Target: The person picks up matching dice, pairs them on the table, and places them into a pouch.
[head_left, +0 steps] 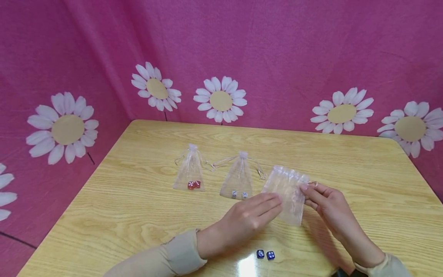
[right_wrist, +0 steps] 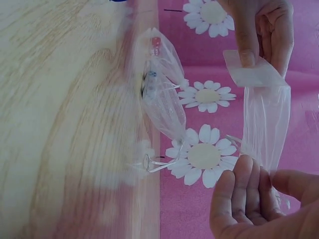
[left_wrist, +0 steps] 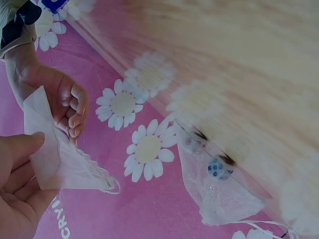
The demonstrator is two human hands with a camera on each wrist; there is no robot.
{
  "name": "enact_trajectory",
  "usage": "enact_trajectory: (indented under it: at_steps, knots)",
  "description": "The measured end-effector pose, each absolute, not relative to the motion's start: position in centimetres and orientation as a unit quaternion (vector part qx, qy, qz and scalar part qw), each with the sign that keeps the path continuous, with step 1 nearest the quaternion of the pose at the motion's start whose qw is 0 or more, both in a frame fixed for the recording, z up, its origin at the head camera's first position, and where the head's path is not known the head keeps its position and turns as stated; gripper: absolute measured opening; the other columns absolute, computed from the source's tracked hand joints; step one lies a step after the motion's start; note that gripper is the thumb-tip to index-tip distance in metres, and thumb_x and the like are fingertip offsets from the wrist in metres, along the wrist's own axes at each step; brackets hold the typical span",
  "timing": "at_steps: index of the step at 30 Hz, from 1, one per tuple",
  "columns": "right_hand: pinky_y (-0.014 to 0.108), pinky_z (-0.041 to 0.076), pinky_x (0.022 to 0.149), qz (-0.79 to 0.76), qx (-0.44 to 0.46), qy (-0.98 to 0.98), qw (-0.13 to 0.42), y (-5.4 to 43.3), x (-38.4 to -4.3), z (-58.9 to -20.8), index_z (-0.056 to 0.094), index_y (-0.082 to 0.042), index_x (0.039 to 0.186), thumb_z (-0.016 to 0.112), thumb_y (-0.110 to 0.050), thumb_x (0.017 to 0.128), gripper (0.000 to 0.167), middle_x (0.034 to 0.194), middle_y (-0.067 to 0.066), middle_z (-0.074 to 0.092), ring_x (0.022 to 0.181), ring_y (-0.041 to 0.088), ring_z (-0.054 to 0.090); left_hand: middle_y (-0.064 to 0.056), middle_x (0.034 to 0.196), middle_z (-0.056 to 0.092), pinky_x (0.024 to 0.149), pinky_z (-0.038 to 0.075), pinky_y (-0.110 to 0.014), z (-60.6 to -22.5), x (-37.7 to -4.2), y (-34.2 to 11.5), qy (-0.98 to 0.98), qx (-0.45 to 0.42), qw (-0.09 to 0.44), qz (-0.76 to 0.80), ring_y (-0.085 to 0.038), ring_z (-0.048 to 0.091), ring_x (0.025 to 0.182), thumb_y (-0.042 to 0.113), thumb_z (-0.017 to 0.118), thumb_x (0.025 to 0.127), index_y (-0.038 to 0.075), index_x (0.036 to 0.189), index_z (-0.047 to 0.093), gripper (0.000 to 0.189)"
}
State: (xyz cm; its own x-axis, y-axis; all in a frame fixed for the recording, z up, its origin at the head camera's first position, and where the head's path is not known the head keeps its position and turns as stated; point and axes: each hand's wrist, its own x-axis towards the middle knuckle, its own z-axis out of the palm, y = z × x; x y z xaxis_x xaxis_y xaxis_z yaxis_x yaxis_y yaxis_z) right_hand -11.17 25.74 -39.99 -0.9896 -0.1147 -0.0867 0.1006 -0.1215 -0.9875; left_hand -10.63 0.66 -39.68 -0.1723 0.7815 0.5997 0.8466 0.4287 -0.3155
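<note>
A sheer white organza bag (head_left: 288,192) is held up off the table between both hands. My left hand (head_left: 247,215) pinches its lower left side between thumb and fingers. At its upper right edge, my right hand (head_left: 330,204) pinches the fabric near the drawstring. In the left wrist view the left thumb lies flat on the bag (left_wrist: 47,159), whose gathered end points away. Two blue dice (head_left: 265,254) lie on the table below the hands. No dice show inside the held bag.
Two drawn-shut organza bags lie behind the hands: one (head_left: 188,169) with two red dice (head_left: 194,184), another (head_left: 238,177) with two white dice (head_left: 239,194). Their loose drawstrings spread over the wooden table (head_left: 138,215). A pink flowered cloth (head_left: 277,57) hangs behind the table.
</note>
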Motion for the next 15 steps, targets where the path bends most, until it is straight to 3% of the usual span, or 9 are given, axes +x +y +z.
enact_trajectory:
  at_steps: [9, 15]
  knots:
    - [0.013, 0.055, 0.08, -0.686, 0.001, 0.727, 0.024, 25.6, -10.8, -39.2, 0.073, -0.018, 0.092, 0.059, -0.019, 0.098, 0.015, 0.086, -0.014, 0.074, 0.084, -0.001, 0.069, -0.01, 0.134, 0.063, 0.112, 0.041, -0.023, -39.5, -10.9, 0.2, -0.793, -0.486, 0.303, -0.205, -0.019, 0.058, 0.129, 0.023, 0.071, 0.09, 0.002, 0.13, 0.062, 0.045]
    - [0.009, 0.052, 0.08, -0.629, -0.011, 0.777, -0.011, 25.4, -10.3, -38.7, 0.074, -0.013, 0.094, 0.062, -0.019, 0.097, 0.014, 0.085, -0.017, 0.074, 0.084, -0.004, 0.067, -0.012, 0.137, 0.06, 0.106, 0.047, -0.026, -38.0, -12.0, -0.5, -0.811, -0.353, 0.184, -0.428, -0.023, 0.06, 0.125, 0.017, 0.074, 0.087, 0.003, 0.135, 0.057, 0.053]
